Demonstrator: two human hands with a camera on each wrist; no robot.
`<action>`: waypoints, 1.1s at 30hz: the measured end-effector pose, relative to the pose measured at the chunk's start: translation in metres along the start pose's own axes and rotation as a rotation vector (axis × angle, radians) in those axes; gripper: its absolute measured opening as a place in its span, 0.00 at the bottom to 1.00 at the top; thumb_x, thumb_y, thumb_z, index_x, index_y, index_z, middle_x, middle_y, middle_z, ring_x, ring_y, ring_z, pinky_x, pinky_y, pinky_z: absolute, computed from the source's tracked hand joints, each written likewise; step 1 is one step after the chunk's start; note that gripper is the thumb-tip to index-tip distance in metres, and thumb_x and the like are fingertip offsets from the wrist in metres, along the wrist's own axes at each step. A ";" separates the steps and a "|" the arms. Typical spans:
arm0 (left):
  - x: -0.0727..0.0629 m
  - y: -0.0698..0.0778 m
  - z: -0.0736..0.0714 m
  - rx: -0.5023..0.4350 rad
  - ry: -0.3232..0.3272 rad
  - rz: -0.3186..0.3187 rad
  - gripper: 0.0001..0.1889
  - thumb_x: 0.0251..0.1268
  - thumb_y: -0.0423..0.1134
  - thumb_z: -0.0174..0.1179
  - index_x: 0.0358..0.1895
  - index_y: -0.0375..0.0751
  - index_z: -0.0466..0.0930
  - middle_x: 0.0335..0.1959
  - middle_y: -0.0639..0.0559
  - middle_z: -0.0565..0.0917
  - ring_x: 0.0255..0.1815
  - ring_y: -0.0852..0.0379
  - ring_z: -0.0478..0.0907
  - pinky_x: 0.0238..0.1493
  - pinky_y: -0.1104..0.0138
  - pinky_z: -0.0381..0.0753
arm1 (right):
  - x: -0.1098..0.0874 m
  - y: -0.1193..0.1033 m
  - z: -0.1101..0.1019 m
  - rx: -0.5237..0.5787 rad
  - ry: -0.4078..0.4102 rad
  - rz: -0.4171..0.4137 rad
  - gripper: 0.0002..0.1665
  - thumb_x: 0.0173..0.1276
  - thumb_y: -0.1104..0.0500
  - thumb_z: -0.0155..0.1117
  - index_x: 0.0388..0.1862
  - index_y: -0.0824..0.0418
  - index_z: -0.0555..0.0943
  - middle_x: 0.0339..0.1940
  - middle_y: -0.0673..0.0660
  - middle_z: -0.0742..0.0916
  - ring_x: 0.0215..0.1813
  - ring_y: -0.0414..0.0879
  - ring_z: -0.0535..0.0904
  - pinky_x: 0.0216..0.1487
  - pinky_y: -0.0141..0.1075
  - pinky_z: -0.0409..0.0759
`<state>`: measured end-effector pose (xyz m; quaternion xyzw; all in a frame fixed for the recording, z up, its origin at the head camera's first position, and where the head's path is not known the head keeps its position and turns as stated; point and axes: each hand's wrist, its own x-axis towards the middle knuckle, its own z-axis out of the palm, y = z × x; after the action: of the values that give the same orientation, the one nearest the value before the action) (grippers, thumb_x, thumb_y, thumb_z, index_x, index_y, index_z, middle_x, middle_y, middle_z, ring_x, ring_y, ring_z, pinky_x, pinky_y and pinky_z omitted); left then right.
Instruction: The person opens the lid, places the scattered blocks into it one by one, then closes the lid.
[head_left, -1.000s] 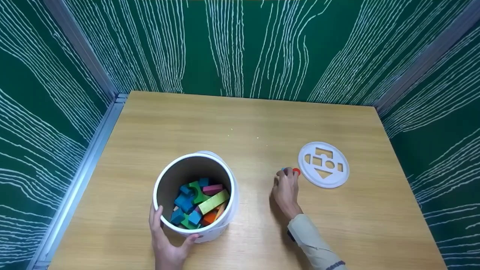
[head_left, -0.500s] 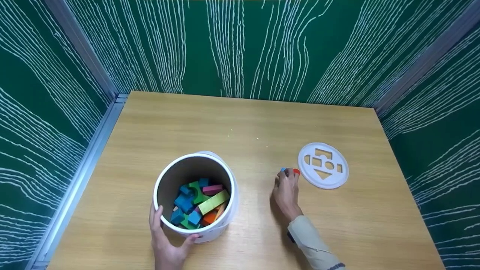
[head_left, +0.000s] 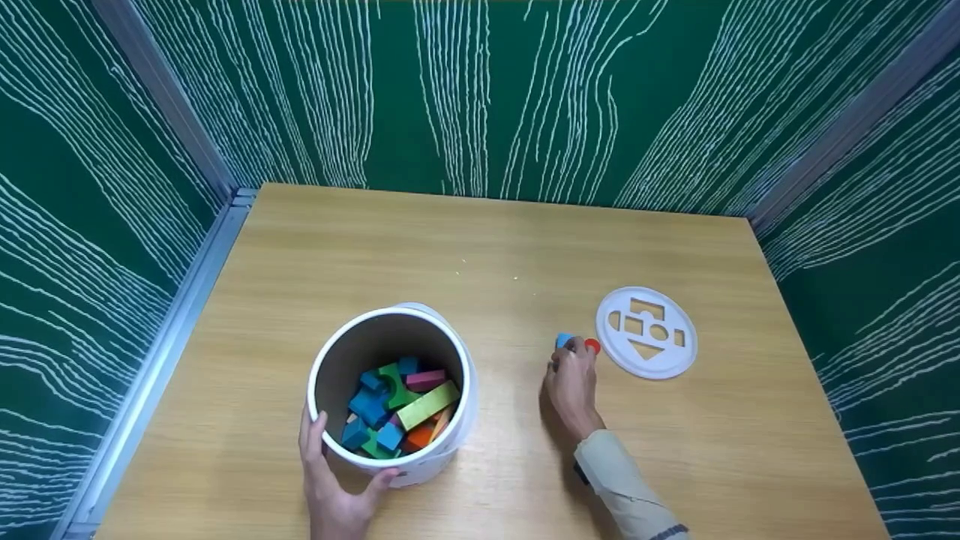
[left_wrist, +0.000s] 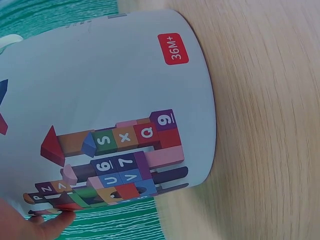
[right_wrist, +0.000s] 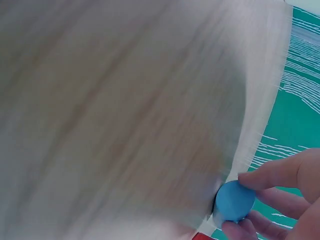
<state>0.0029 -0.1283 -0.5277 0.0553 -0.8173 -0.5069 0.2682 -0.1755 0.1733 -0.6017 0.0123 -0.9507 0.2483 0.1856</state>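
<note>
In the head view my left hand (head_left: 334, 480) holds the near left side of a white bucket (head_left: 463, 420), fingertips at the rim and thumb against the outer wall. Several coloured wooden blocks (head_left: 426, 405) lie in the bucket. The left wrist view shows the bucket's printed wall (left_wrist: 110, 80). My right hand (head_left: 574, 386) is low over the table, left of a white lid with shaped holes (head_left: 611, 352). Between its thumb and fingers it pinches a blue cylinder block (right_wrist: 234, 201). A red block (head_left: 592, 345) shows right by the fingertips, its lower part hidden.
The wooden table (head_left: 420, 232) carries a few tiny pale specks (head_left: 515, 278) beyond the bucket. Green walls with white lines (head_left: 525, 97) stand around its back and sides. A grey metal rail (head_left: 161, 360) runs along the left edge.
More of the blue block shows at my right fingertips, having shifted slightly left, away from the red block. My left hand and the bucket stay in place.
</note>
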 end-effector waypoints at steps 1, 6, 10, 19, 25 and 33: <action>0.000 0.000 0.000 -0.002 0.000 0.000 0.53 0.41 0.36 0.76 0.72 0.41 0.51 0.75 0.41 0.48 0.70 0.38 0.50 0.66 0.40 0.57 | 0.000 0.000 0.000 0.005 0.005 -0.002 0.03 0.49 0.75 0.65 0.25 0.73 0.84 0.43 0.68 0.78 0.44 0.63 0.72 0.40 0.50 0.80; 0.000 0.002 0.000 0.004 -0.002 -0.023 0.53 0.40 0.35 0.76 0.72 0.42 0.51 0.75 0.43 0.48 0.70 0.38 0.50 0.67 0.40 0.56 | 0.000 0.002 0.001 0.011 0.006 0.027 0.04 0.50 0.75 0.66 0.27 0.73 0.84 0.44 0.69 0.77 0.46 0.63 0.72 0.41 0.51 0.80; 0.000 0.004 0.000 0.002 -0.006 -0.032 0.53 0.41 0.34 0.75 0.72 0.42 0.51 0.75 0.42 0.47 0.70 0.37 0.50 0.66 0.39 0.56 | 0.000 0.002 0.001 0.017 0.004 0.040 0.06 0.50 0.76 0.65 0.29 0.72 0.84 0.45 0.68 0.77 0.46 0.63 0.72 0.40 0.51 0.80; 0.000 0.004 0.000 0.027 -0.002 -0.044 0.53 0.40 0.32 0.75 0.72 0.43 0.50 0.75 0.42 0.48 0.70 0.38 0.51 0.63 0.37 0.58 | -0.002 0.002 -0.002 0.046 -0.012 0.060 0.13 0.48 0.76 0.65 0.35 0.72 0.84 0.47 0.69 0.77 0.47 0.63 0.73 0.45 0.52 0.80; 0.000 0.003 0.001 0.032 -0.001 -0.050 0.53 0.41 0.33 0.75 0.72 0.43 0.50 0.75 0.43 0.48 0.70 0.39 0.50 0.64 0.37 0.58 | 0.000 0.001 -0.006 0.052 -0.033 0.067 0.14 0.47 0.75 0.63 0.35 0.73 0.84 0.45 0.69 0.77 0.46 0.63 0.74 0.46 0.54 0.79; 0.000 0.001 0.001 0.049 0.013 0.011 0.54 0.40 0.33 0.76 0.72 0.45 0.50 0.74 0.38 0.50 0.69 0.36 0.51 0.62 0.36 0.58 | 0.001 0.001 -0.012 0.121 -0.023 0.042 0.15 0.44 0.74 0.62 0.34 0.74 0.85 0.39 0.69 0.81 0.44 0.64 0.76 0.47 0.53 0.79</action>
<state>0.0027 -0.1273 -0.5268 0.0608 -0.8281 -0.4848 0.2748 -0.1727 0.1795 -0.5917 0.0064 -0.9360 0.3091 0.1681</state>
